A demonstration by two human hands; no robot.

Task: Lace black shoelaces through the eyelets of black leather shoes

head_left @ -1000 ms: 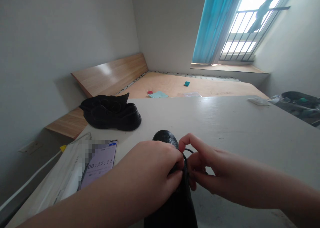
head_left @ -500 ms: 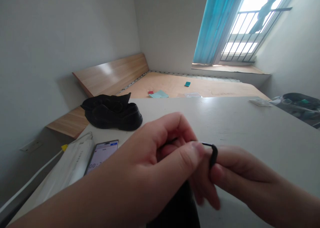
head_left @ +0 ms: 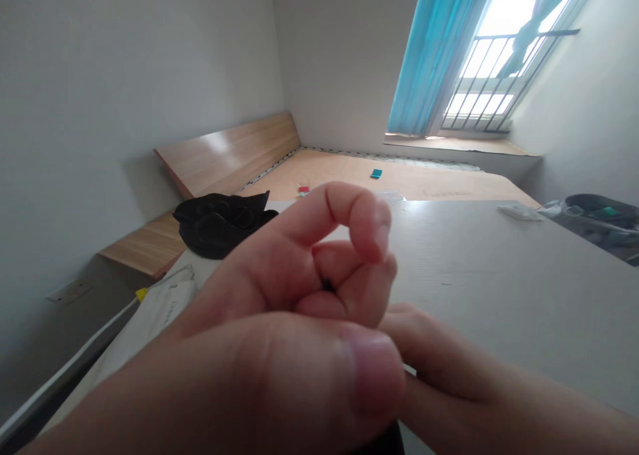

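**Close finger work, low in view**

The left hand (head_left: 279,269) is raised close to the camera, its index finger bent and its thumb stretched well apart from it, while the other fingers are curled inward. A small black speck (head_left: 327,284) is seen among the curled fingers; whether it is gripped cannot be told. The right hand (head_left: 429,342) is partly covered by the left, so its fingertips are hidden and its hold cannot be judged.

Beneath both, at the bottom edge, a black item (head_left: 392,442) is almost wholly covered. A black leather shoe (head_left: 219,225) is set at the far left of the white, faintly grained table (head_left: 449,255), partly blocked by the left hand.

The step in hand is judged to be fine handling of something thin, perhaps a lace. For the next move, a precise pinch and coordinated fingers seem to be called for.
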